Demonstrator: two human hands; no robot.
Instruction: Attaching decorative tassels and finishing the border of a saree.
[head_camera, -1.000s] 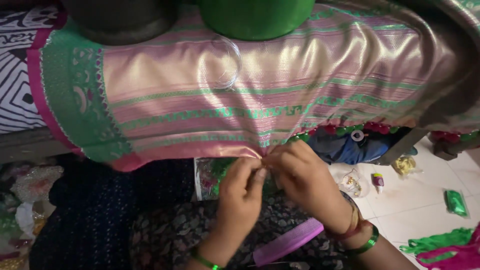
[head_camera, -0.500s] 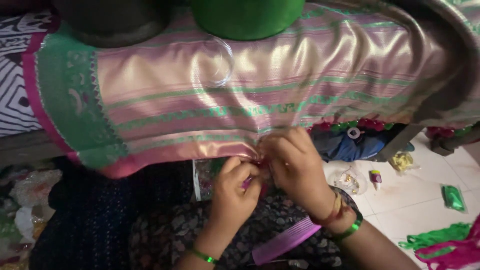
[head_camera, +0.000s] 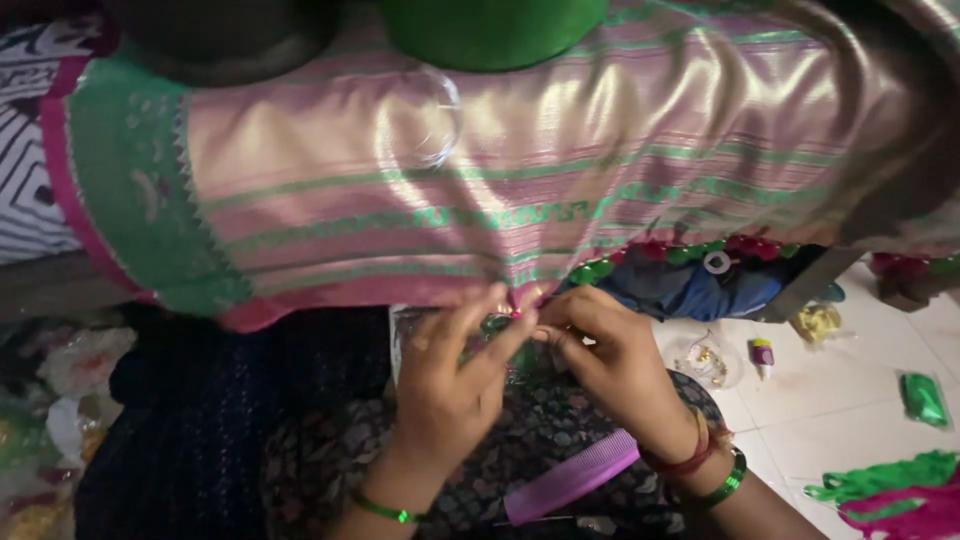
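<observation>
A shiny pink cloth (head_camera: 420, 190) with green woven stripes and a green-and-magenta border hangs over a raised edge in front of me. My left hand (head_camera: 455, 375) and my right hand (head_camera: 610, 360) meet at its lower hem (head_camera: 525, 295), fingertips pinched together on the hem and on something small that I cannot make out. Both wrists carry green bangles; the right also has a red one. A row of red and green tassels (head_camera: 680, 252) lines the hem to the right of my hands.
A purple comb (head_camera: 572, 476) lies on my lap. A green round container (head_camera: 495, 30) and a dark one (head_camera: 225, 35) stand on the cloth. On the white floor at right lie a small bottle (head_camera: 763, 355), green and magenta thread bundles (head_camera: 885, 485) and small packets.
My hands have stayed at the hem, shifting a little lower and to the right in view. The fingers of the left hand have stretched out toward the right hand's pinch.
</observation>
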